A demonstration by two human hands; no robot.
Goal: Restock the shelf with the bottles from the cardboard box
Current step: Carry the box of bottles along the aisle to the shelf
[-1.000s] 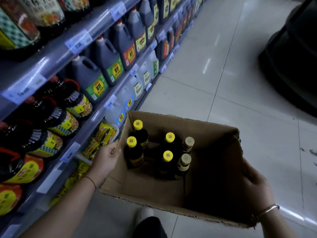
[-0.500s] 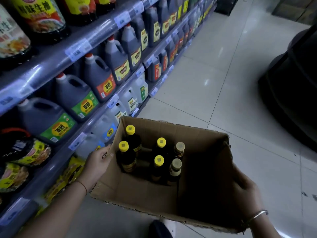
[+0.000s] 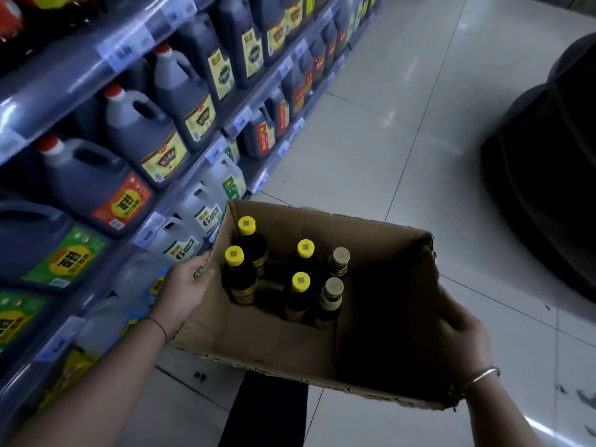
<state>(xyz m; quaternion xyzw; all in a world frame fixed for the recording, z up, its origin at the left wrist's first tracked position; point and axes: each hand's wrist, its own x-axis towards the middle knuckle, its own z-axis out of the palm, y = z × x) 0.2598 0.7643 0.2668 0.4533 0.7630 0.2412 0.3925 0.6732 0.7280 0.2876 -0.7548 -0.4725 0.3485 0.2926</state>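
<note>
An open cardboard box [image 3: 371, 240] is held up in front of me over the aisle floor. Several dark bottles stand upright in its left half: some with yellow caps [image 3: 246, 225], two with tan caps [image 3: 341, 257]. My left hand [image 3: 183, 290] grips the box's left wall, thumb over the rim. My right hand [image 3: 461, 337] grips the right wall near the near corner; a silver bangle is on that wrist. The shelf [image 3: 96, 50] runs along my left.
The shelf rows hold large dark jugs [image 3: 167, 130] with red caps and clear jugs [image 3: 206, 211] lower down, with price tags on the rails. Pale tiled floor [image 3: 387, 140] stretches ahead. A big dark rounded object [image 3: 548, 175] stands at the right. My dark trouser leg [image 3: 267, 411] shows below the box.
I have moved forward along the aisle with the box: the shelf items slid back past me, round bottles giving way to large jugs. Both hands keep the same hold.
</note>
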